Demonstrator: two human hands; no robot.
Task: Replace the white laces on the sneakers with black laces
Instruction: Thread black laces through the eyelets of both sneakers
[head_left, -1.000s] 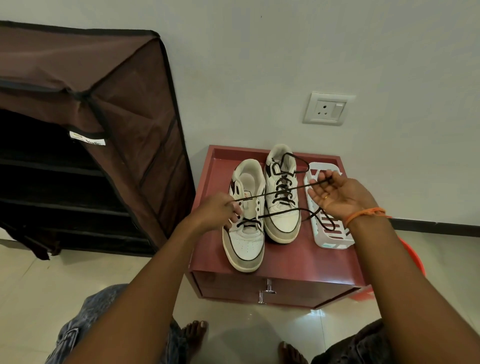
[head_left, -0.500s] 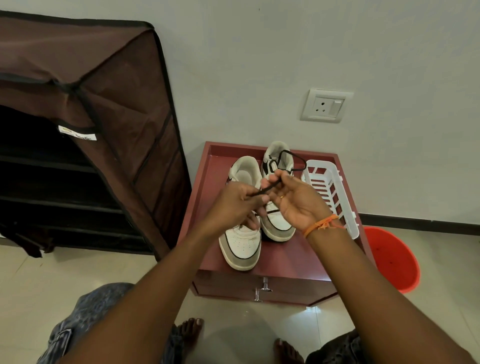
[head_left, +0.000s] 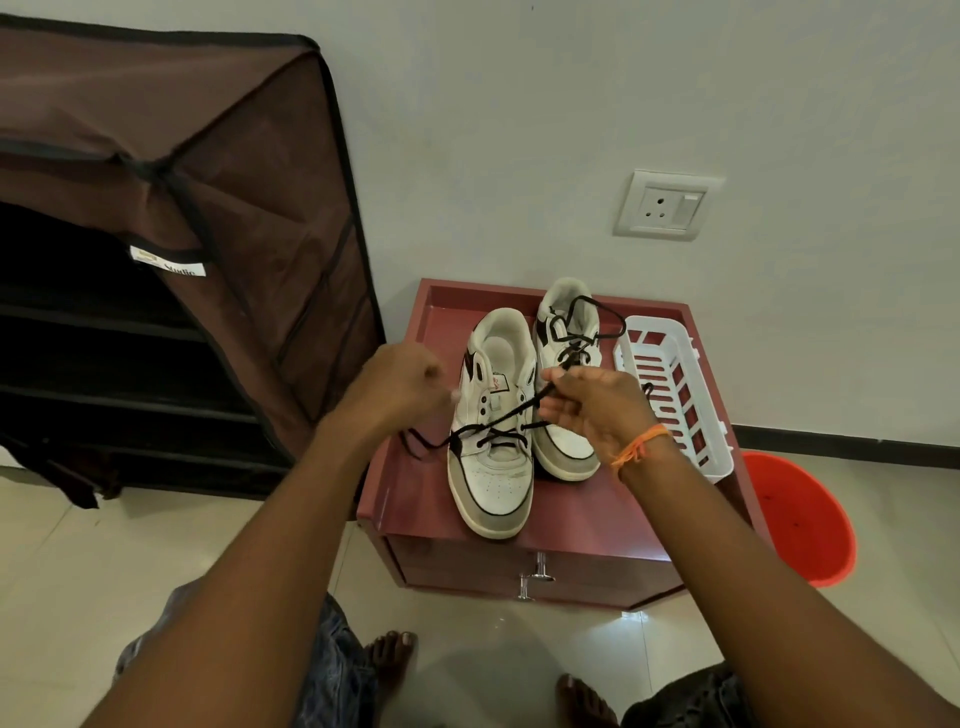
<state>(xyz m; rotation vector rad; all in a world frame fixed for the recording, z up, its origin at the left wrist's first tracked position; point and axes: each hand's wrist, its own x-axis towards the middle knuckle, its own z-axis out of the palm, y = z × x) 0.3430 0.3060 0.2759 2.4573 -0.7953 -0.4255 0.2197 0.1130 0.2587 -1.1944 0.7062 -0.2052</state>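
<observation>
Right hand (head_left: 587, 402) pinching black lace (head_left: 511, 410); left hand (head_left: 397, 387) fisted, blurred, contents unclear. Lace running down-left from right grip to lowest eyelets of near sneaker (head_left: 493, 431), directly below on worktop (head_left: 582, 514). Probably soft, light, floppy; best taken near stiff tip. Toe pointing toward wearer.

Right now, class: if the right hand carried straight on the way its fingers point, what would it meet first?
The right hand points leftward, so probably the left sneaker, though depth is unclear.
</observation>
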